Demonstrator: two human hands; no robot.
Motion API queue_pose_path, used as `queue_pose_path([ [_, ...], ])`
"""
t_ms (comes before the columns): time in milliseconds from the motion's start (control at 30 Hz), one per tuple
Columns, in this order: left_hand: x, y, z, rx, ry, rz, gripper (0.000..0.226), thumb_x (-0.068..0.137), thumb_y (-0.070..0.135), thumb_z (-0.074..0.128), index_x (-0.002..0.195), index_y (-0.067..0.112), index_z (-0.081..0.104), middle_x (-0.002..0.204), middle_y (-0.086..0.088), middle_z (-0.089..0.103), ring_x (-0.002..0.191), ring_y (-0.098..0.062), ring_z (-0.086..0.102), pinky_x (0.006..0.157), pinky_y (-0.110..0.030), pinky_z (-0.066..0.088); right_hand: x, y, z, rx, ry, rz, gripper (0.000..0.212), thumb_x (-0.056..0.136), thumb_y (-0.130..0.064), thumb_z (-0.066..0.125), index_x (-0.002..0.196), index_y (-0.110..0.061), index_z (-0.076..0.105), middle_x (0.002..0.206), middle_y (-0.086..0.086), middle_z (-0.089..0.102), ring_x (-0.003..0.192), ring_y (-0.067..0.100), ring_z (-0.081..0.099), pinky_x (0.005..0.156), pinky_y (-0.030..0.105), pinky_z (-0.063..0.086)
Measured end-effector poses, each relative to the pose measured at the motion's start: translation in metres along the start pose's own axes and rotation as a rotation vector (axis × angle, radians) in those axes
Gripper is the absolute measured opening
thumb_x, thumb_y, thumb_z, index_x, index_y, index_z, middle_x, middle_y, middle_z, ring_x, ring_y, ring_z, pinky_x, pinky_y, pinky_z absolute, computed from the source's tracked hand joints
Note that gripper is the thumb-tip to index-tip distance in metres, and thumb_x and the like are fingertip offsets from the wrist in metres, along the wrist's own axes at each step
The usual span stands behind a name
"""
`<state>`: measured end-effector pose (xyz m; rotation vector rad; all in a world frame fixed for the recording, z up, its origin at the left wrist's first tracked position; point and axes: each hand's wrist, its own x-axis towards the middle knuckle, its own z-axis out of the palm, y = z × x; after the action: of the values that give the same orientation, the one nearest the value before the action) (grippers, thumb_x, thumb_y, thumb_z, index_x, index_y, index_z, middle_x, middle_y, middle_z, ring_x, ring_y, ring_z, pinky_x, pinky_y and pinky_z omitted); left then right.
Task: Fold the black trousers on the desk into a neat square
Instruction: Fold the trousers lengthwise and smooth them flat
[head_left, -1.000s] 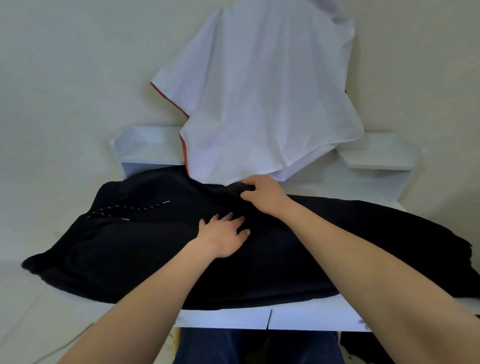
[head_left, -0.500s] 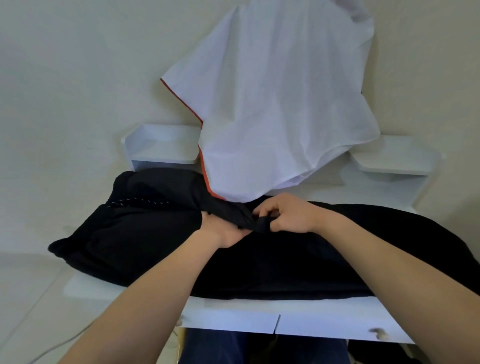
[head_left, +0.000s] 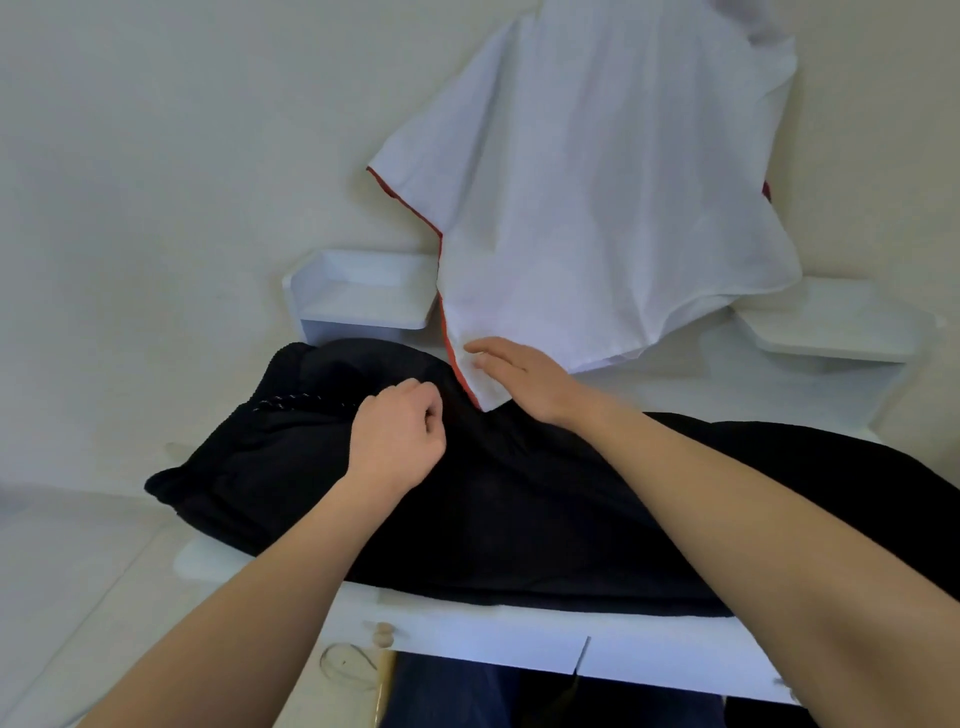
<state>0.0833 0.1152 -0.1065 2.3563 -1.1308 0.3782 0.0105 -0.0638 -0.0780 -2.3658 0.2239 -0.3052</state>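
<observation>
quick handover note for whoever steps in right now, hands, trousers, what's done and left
Left hand: curled, resting on the black fabric trousers near the waistband; whether it pinches cloth is unclear.
Right hand: open and flat, over the hem of the white cloth with the red edge that hangs onto the trousers.
Trousers: spread lengthwise across the white desk, waist at left, legs running off right.
Done: laid out only.
Left: every fold into a square.
</observation>
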Motion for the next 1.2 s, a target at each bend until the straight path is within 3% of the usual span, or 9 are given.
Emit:
queue_pose_path([
  [233,0.014,-0.024,-0.001,0.014,0.037,-0.092,0.035,0.081,0.011,0.057,0.114,0.023,0.055,0.116,0.001,0.054,0.101,-0.02,0.054,0.087,-0.038,0.044,0.038,0.02,0.01,-0.234,-0.125,0.242,0.052,0.101,-0.041,0.028,0.146,-0.017,0.038,0.151,0.005,0.039,0.135,0.023,0.038,0.111,0.037,0.028],
  [433,0.014,-0.052,0.004,-0.049,-0.039,-0.202,0.033,0.084,0.016,0.055,0.117,0.021,0.054,0.114,0.001,0.054,0.097,-0.02,0.055,0.081,-0.038,0.048,0.052,0.0,0.03,-0.094,-0.137,0.219,0.065,0.085,-0.07,0.042,0.122,-0.02,0.06,0.125,-0.001,0.061,0.105,0.015,0.055,0.086,0.03,0.039],
  [567,0.013,-0.07,0.007,-0.337,-0.048,-0.417,0.034,0.087,0.019,0.054,0.121,0.017,0.057,0.111,0.001,0.06,0.094,-0.014,0.057,0.078,-0.026,0.044,0.064,-0.019,0.043,-0.074,-0.091,0.181,0.044,0.078,-0.062,0.063,0.092,-0.021,0.064,0.091,-0.007,0.063,0.085,0.011,0.058,0.07,0.025,0.042],
  [633,0.014,-0.077,0.006,-0.448,-0.074,-0.514,0.038,0.089,0.02,0.053,0.126,0.016,0.056,0.116,0.001,0.062,0.1,-0.012,0.056,0.082,-0.024,0.039,0.067,-0.029,0.047,-0.061,-0.071,0.147,0.019,0.079,-0.04,0.072,0.079,-0.024,0.062,0.079,-0.009,0.062,0.078,0.012,0.059,0.062,0.023,0.04],
  [700,0.018,-0.083,0.005,-0.568,-0.092,-0.589,0.034,0.091,0.023,0.051,0.124,0.015,0.055,0.117,0.001,0.062,0.106,-0.017,0.058,0.088,-0.028,0.042,0.069,-0.039,0.052,-0.032,-0.056,0.084,0.009,0.079,-0.015,0.07,0.086,-0.019,0.065,0.083,-0.003,0.065,0.084,0.018,0.061,0.067,0.027,0.044],
  [800,0.022,-0.083,0.001,-0.936,-0.037,-0.741,0.031,0.098,0.035,0.04,0.122,0.018,0.049,0.121,-0.001,0.056,0.1,-0.024,0.064,0.094,-0.041,0.048,0.063,-0.058,0.058,0.029,-0.027,-0.135,0.027,0.076,0.007,0.056,0.093,-0.011,0.067,0.087,-0.004,0.067,0.084,0.011,0.06,0.075,0.026,0.047],
  [933,0.024,-0.085,-0.009,-1.517,0.022,-0.872,0.04,0.101,0.037,0.031,0.128,0.021,0.054,0.129,-0.001,0.057,0.104,-0.031,0.064,0.083,-0.044,0.053,0.051,-0.077,0.063,-0.012,-0.13,-0.271,0.054,0.074,0.015,0.048,0.089,-0.034,0.064,0.066,-0.033,0.058,0.072,-0.016,0.054,0.065,0.008,0.038],
  [1067,0.019,-0.089,-0.014,-1.93,0.005,-0.903,0.041,0.097,0.03,0.032,0.11,0.007,0.063,0.116,-0.021,0.067,0.103,-0.04,0.066,0.081,-0.054,0.054,0.04,-0.088,0.068,-0.083,-0.271,-0.341,0.06,0.068,0.018,0.045,0.074,-0.042,0.051,0.066,-0.021,0.059,0.07,-0.005,0.055,0.063,0.014,0.038],
  [1200,0.017,-0.095,-0.017,-2.093,0.092,-0.974,0.042,0.096,0.028,0.03,0.105,0.003,0.063,0.104,-0.023,0.07,0.09,-0.04,0.069,0.072,-0.051,0.056,0.032,-0.087,0.076,-0.157,-0.351,-0.332,0.043,0.072,0.008,0.053,0.09,-0.032,0.057,0.084,0.004,0.062,0.083,0.021,0.055,0.078,0.046,0.047],
])
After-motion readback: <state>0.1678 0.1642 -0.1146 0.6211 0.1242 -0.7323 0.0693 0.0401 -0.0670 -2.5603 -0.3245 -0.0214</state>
